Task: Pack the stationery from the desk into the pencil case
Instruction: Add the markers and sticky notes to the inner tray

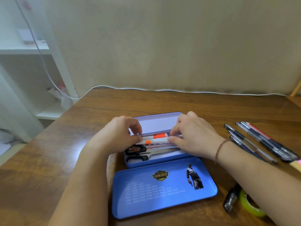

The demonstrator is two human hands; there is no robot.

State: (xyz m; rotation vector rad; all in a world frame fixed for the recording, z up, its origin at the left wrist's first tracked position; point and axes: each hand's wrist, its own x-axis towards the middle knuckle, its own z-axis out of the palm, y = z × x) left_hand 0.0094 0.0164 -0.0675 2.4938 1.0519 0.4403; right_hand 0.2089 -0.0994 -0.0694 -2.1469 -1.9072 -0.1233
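A blue metal pencil case [156, 160] lies open mid-desk, its lid [162, 190] flat toward me. Inside lie black-handled scissors [146, 155] and two white markers with orange bands [159, 136]. My left hand [117, 136] pinches the left end of the nearer marker [153, 141]. My right hand [193, 136] pinches its right end, over the case. Several pens [260, 142] lie on the desk to the right, partly under my right forearm.
A green tape roll [249, 204] and a small dark cylinder [230, 199] sit at the front right, under my right arm. A white cable [146, 88] runs along the wall at the desk's back edge. White shelves [24, 62] stand to the left.
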